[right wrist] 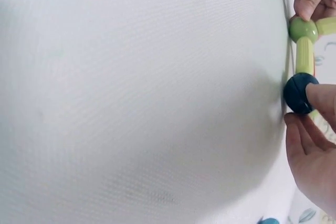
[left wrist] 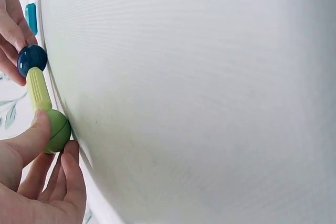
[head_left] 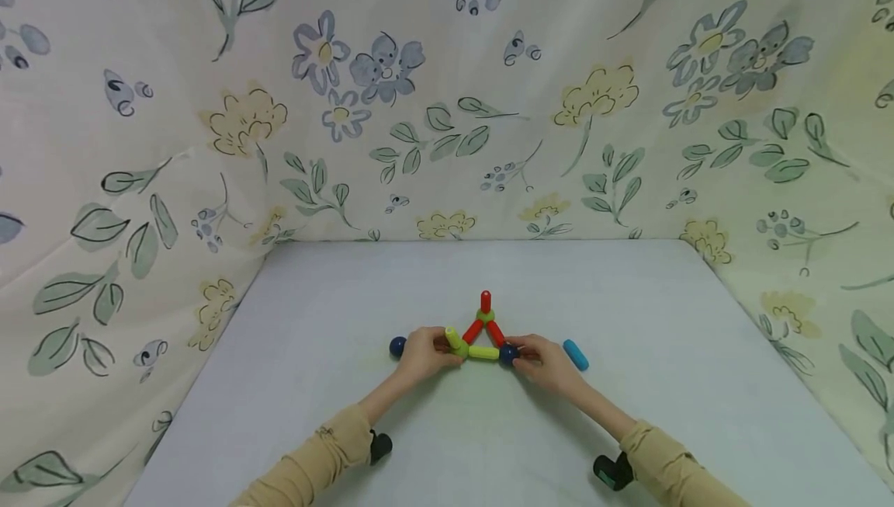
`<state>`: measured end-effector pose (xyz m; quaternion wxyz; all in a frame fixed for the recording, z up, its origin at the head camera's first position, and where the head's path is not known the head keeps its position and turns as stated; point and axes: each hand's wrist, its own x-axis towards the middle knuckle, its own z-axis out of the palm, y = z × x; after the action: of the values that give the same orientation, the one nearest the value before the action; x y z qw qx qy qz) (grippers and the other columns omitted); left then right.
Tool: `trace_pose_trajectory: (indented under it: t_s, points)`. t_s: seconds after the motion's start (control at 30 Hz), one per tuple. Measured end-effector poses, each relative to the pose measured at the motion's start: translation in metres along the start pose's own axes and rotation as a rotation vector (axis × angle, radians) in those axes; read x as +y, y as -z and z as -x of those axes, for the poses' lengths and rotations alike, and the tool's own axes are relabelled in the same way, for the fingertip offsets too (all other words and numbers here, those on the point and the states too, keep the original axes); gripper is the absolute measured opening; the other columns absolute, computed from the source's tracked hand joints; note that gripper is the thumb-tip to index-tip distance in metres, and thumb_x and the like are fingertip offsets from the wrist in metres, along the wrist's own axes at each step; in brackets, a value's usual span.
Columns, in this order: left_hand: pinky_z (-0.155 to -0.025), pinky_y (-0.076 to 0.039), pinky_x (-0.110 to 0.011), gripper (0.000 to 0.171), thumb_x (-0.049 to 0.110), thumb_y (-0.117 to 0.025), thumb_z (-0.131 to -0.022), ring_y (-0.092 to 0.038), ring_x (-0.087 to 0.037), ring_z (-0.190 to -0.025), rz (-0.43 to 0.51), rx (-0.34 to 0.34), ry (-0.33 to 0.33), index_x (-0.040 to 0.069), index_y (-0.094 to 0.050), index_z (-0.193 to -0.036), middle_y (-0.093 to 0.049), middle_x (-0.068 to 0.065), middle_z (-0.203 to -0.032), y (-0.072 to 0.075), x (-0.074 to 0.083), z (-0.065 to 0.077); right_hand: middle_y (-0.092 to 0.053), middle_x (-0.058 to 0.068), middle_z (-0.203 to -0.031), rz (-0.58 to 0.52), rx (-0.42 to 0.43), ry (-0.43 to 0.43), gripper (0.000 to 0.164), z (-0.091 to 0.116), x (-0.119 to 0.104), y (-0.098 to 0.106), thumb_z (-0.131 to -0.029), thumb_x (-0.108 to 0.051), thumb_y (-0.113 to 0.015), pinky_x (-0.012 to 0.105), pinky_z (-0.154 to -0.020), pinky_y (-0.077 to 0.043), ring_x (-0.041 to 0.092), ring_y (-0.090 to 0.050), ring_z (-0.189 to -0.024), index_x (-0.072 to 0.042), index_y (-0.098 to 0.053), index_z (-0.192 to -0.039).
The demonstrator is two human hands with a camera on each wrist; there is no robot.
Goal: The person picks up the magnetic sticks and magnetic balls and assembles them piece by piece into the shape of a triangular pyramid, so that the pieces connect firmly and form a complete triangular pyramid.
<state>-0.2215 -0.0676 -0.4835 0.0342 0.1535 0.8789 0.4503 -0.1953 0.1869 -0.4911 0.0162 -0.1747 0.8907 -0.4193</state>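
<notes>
A triangle of rods and balls lies on the table, with a yellow-green rod (head_left: 483, 352) in front and two red rods, one of them the right-hand red rod (head_left: 495, 333), behind. My left hand (head_left: 421, 355) pinches the green ball (left wrist: 59, 131) at the left corner between thumb and fingers. From that ball another yellow-green rod (head_left: 452, 337) sticks up. At the right corner my right hand (head_left: 548, 363) holds the dark blue ball (right wrist: 299, 93) between thumb and fingertips. An upright red rod (head_left: 485, 302) rises from the rear green ball (head_left: 485, 316).
A loose dark blue ball (head_left: 397, 347) lies just left of my left hand. Beyond my right hand is a bright blue rod (head_left: 576, 355). The white table (head_left: 447, 445) is backed by a flowered cloth (head_left: 447, 88).
</notes>
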Motion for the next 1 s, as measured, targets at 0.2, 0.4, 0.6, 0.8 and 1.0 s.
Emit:
trace_pose_trajectory:
  t_s: [0.2,0.4,0.6,0.8,1.0]
  points:
    - [-0.071,-0.056,-0.026,0.028,0.008,-0.082,-0.071,-0.068,-0.02,-0.082,0.004,-0.008,0.015,0.0,-0.07,-0.095,-0.072,-0.013,-0.091,0.001,0.003,0.001,-0.065,0.019,-0.115,-0.003,0.071,-0.053,0.033,0.003,0.0,0.02,-0.089,-0.007,-0.064,0.036,-0.087,-0.054,0.03,-0.065,-0.101,0.003,-0.061,-0.12]
    - [-0.068,-0.055,-0.025,0.029,0.009,-0.082,-0.071,-0.067,-0.019,-0.079,-0.013,-0.014,0.016,0.0,-0.07,-0.096,-0.072,-0.012,-0.089,0.003,0.005,0.0,-0.068,0.021,-0.107,0.098,0.183,-0.125,0.034,0.008,0.008,0.05,-0.087,-0.012,-0.067,0.039,-0.081,-0.055,0.032,-0.066,-0.094,0.006,-0.062,-0.116]
    - [-0.067,-0.055,-0.026,0.03,0.01,-0.082,-0.071,-0.067,-0.019,-0.078,-0.036,-0.017,0.022,0.0,-0.07,-0.096,-0.072,-0.012,-0.088,0.004,0.006,0.001,-0.067,0.022,-0.106,0.157,0.157,-0.255,0.039,0.02,0.021,0.066,-0.087,-0.018,-0.068,0.039,-0.075,-0.055,0.033,-0.065,-0.093,0.007,-0.061,-0.115]
    - [-0.068,-0.055,-0.026,0.03,0.01,-0.083,-0.071,-0.067,-0.018,-0.078,-0.042,-0.014,0.031,0.0,-0.07,-0.096,-0.072,-0.011,-0.087,0.004,0.006,0.001,-0.068,0.024,-0.102,0.171,0.12,-0.308,0.04,0.027,0.028,0.067,-0.083,-0.02,-0.072,0.036,-0.07,-0.055,0.032,-0.066,-0.088,0.009,-0.062,-0.11]
    - [-0.068,-0.055,-0.025,0.029,0.01,-0.083,-0.071,-0.068,-0.018,-0.079,-0.027,-0.013,0.034,0.0,-0.071,-0.096,-0.072,-0.012,-0.088,0.003,0.005,-0.001,-0.069,0.018,-0.092,0.184,0.131,-0.3,0.033,0.028,0.03,0.063,-0.082,-0.017,-0.073,0.027,-0.061,-0.051,0.021,-0.064,-0.076,0.008,-0.066,-0.102]
